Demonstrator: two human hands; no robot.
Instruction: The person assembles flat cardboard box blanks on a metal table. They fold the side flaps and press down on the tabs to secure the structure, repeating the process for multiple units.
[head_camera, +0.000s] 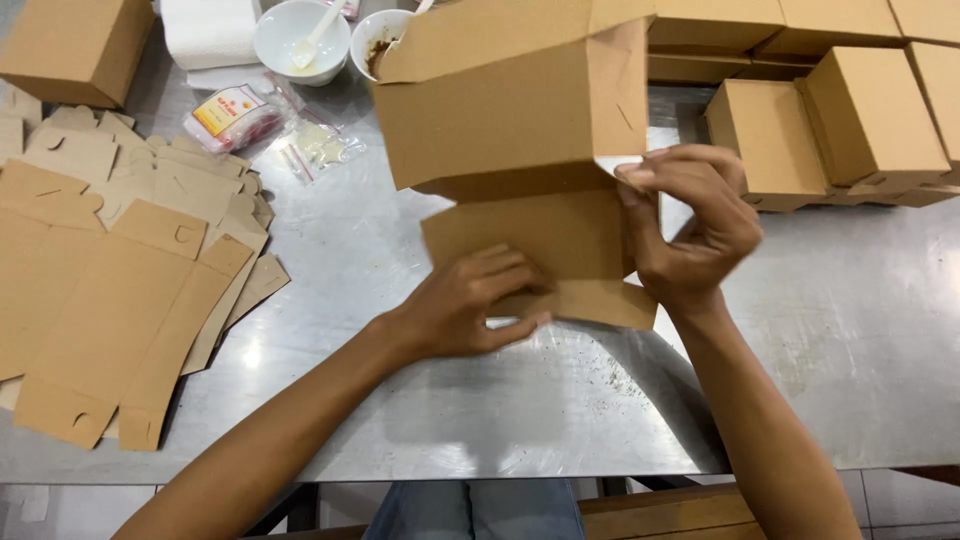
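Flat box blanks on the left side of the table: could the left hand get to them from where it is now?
Probably yes. The left hand lies flat on the half-folded box, holding nothing, and bare metal table separates it from the flat box blanks, with nothing standing between.

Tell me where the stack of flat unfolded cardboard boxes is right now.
The stack of flat cardboard boxes lies at the left of the head view on the metal table, left of the left hand and below the small plastic packets.
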